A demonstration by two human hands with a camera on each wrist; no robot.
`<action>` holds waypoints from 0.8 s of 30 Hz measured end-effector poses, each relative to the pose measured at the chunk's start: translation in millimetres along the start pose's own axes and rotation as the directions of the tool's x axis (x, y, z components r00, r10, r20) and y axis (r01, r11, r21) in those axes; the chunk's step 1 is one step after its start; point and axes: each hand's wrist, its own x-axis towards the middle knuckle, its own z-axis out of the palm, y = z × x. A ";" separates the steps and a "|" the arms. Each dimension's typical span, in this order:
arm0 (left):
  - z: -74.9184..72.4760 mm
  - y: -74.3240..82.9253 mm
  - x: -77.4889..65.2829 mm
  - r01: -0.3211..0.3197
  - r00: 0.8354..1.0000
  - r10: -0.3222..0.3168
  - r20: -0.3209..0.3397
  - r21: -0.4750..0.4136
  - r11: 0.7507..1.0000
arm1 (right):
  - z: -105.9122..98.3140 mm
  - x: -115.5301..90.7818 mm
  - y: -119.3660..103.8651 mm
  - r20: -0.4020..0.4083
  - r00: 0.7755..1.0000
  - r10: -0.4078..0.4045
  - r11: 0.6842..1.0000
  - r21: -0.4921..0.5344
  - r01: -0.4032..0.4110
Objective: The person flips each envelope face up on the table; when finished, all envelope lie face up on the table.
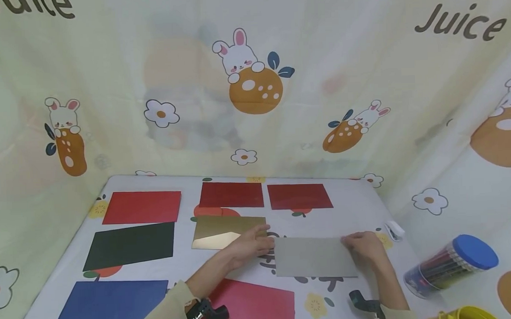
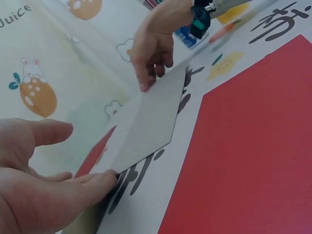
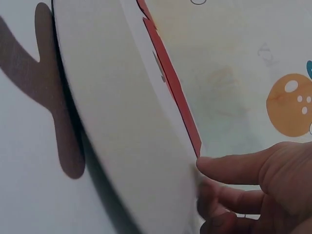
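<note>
A pale grey card lies across the middle of the table in the head view, its near edge casting a shadow in the right wrist view. My right hand pinches its upper right corner, with the other fingers bent. At the opposite end, my left hand touches the card's left edge with one fingertip; its fingers are extended and spread in the left wrist view. Part of a shiny gold sheet is hidden by the left hand. Below, a pinkish-red sheet is partly covered by the left forearm.
Red sheets line the back of the table. On the left lie a dark green sheet and a blue sheet. A blue-lidded jar of pens, a yellow container and a small white object stand at right.
</note>
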 end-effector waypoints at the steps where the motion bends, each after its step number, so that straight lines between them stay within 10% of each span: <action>1: 0.1 -0.1 -0.1 0.002 1.000 -0.002 -0.001 0.003 1.000 | 0.4 0.2 0.2 -0.004 1.000 -0.001 1.000 0.011 0.001; 24: 1.3 4.0 -3.4 0.002 1.000 -0.003 -0.015 -0.046 0.999 | -1.5 15.8 13.7 0.039 0.998 -0.040 0.982 0.186 0.032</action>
